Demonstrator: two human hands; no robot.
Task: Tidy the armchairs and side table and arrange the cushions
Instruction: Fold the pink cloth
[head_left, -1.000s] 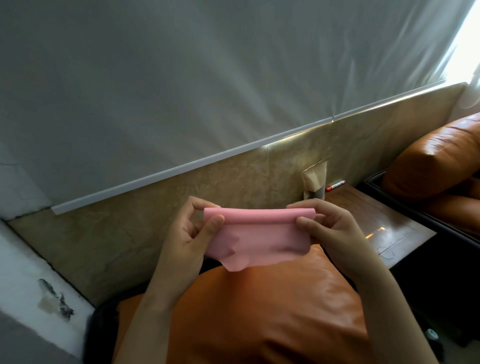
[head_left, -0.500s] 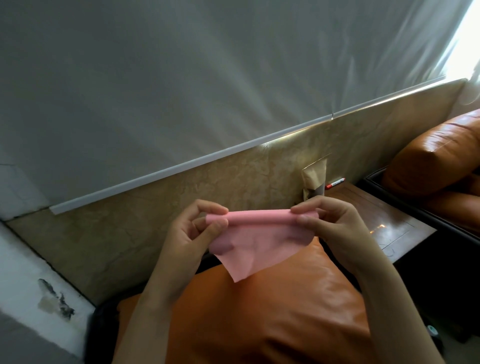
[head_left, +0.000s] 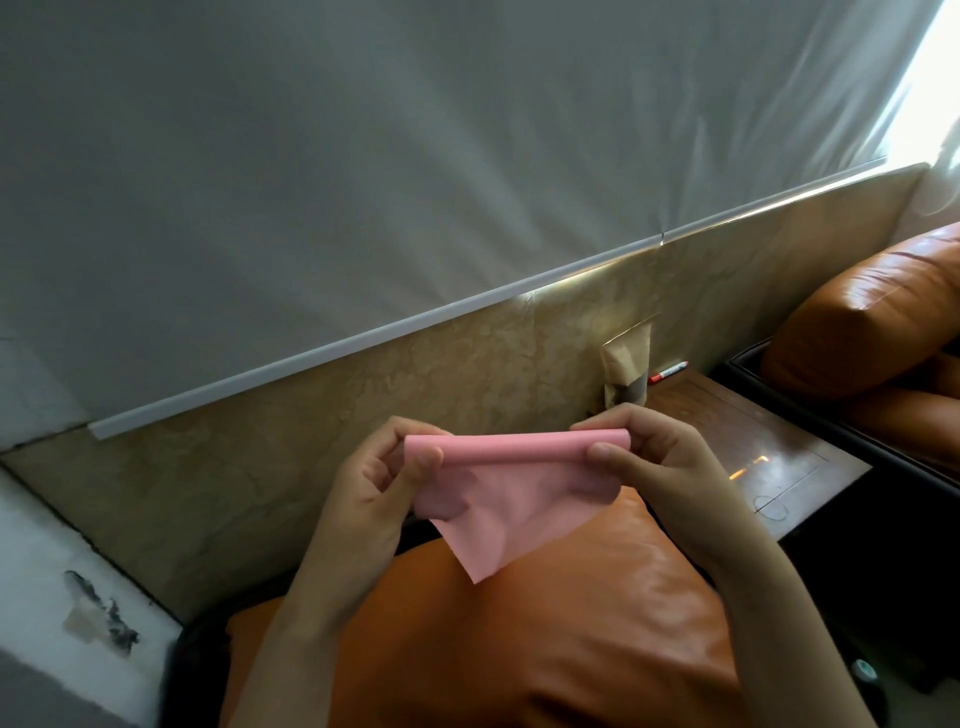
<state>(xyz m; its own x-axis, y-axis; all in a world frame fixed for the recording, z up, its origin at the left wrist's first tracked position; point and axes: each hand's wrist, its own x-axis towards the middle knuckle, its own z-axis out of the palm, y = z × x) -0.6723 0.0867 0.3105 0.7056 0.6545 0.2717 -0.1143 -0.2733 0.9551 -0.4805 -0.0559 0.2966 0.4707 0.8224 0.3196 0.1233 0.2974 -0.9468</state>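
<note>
A pink cloth (head_left: 511, 499) hangs in the air in front of me, folded over along its top edge with one corner pointing down. My left hand (head_left: 376, 488) pinches its left end and my right hand (head_left: 649, 467) pinches its right end. Below the cloth lies a large orange leather cushion (head_left: 519, 639) on the near armchair. To the right stands the dark wooden side table (head_left: 769, 452). A second armchair with orange cushions (head_left: 872, 332) sits at the far right.
A brown paper bag (head_left: 626, 364) stands at the back of the side table against the beige wall panel, with a red and white marker (head_left: 670, 372) beside it. A grey curtain hangs above the panel. A small bottle cap (head_left: 863, 670) shows at the lower right.
The top edge of the cloth has been rolled tighter and its lower part now hangs as a point. Both hands stay at the cloth's ends.
</note>
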